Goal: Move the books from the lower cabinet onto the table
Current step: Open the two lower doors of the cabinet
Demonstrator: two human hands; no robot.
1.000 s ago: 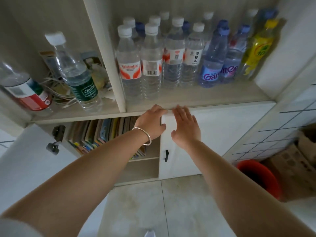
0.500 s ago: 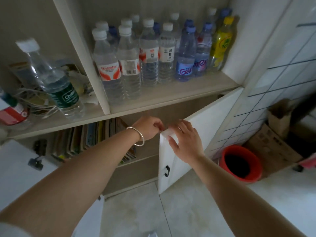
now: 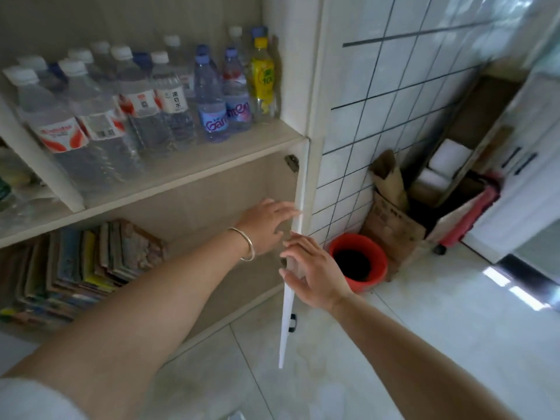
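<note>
A row of thin books (image 3: 88, 265) leans in the left part of the lower cabinet, spines toward me. The cabinet's right white door (image 3: 289, 298) stands swung wide, seen edge-on. My left hand (image 3: 268, 224), with a silver bangle on the wrist, is spread flat against the door's inner side near its top. My right hand (image 3: 312, 269) rests with fingers apart on the door's outer face and edge. Neither hand holds a book. The right half of the lower cabinet (image 3: 212, 201) shows bare wood.
Many water bottles (image 3: 136, 110) and a yellow drink bottle (image 3: 262, 77) stand on the shelf above. A red bucket (image 3: 359, 262) and a cardboard box (image 3: 394, 219) sit on the tiled floor by the tiled wall right of the door.
The right cabinet door went from closed to fully swung out, both hands following its top edge rightward. My view turned to the right.
</note>
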